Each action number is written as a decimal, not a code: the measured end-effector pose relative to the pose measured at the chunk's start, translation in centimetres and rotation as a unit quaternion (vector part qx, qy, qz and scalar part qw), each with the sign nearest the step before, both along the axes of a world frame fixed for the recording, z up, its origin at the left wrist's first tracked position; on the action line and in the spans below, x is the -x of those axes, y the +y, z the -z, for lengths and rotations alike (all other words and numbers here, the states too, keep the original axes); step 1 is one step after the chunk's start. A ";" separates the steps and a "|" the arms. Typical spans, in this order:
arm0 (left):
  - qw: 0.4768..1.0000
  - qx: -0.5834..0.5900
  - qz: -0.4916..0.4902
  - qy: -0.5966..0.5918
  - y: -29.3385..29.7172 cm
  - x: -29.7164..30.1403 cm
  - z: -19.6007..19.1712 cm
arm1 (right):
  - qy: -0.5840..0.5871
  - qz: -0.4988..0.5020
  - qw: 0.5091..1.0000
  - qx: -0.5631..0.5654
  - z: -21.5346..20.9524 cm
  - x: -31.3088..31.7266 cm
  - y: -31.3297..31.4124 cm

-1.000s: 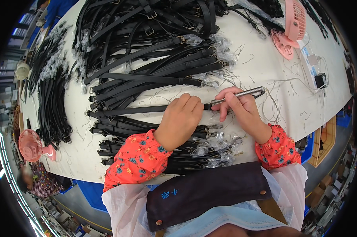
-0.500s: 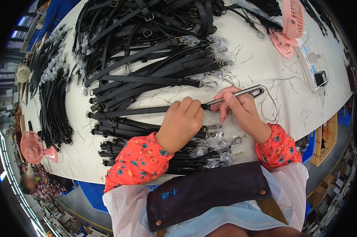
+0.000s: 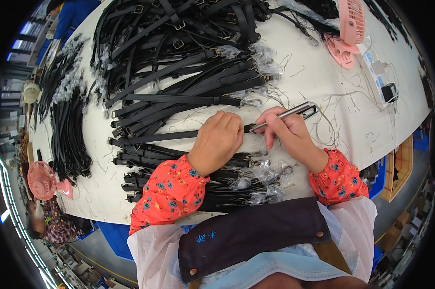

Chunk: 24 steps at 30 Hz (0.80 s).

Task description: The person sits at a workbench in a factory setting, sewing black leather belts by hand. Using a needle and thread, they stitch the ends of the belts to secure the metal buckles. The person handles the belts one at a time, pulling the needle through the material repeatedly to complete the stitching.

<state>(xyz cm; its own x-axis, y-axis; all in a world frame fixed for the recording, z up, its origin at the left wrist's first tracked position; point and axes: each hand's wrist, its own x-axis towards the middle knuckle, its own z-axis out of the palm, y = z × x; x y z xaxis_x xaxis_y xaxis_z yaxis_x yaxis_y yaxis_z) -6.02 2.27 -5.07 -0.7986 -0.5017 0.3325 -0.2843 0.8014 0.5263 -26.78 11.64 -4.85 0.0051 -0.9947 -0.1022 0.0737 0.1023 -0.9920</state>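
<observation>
Steadying a black buckled strap with the left hand, the person held a slim silver pen-shaped tool in the right hand.
The left hand's fingers were pressed together, pinching the strap near its right end, the thumb hidden; the right hand's thumb and fingers pinched the tool, which slanted down to the strap's end, though whether its tip touched could not be told. The strap lay across the white table, between a bundle of black straps beyond it and a nearer row of straps with clear plastic wrapping at the right ends. A pink fan stood near a white power strip, farther right.
</observation>
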 end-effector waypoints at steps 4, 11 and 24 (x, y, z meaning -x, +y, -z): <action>1.000 -0.008 0.000 0.001 0.0 -0.1 0.0 | 0.021 -0.017 0.999 -0.022 -0.4 0.1 0.1; 1.000 -0.012 -0.002 -0.002 0.0 -0.1 -0.1 | 0.013 -0.004 1.000 0.007 -0.4 -0.2 0.0; 1.000 -0.021 -0.003 0.003 0.0 -0.2 0.0 | 0.027 -0.013 1.000 -0.001 -0.4 -0.3 0.0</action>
<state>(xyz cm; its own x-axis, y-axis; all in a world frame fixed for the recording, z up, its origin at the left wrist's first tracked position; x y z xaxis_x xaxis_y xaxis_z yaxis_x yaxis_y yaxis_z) -5.80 2.22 -5.11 -0.7932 -0.5204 0.3163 -0.2858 0.7767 0.5613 -26.46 11.63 -4.46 0.0248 -0.9942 -0.1044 0.0169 0.1049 -0.9943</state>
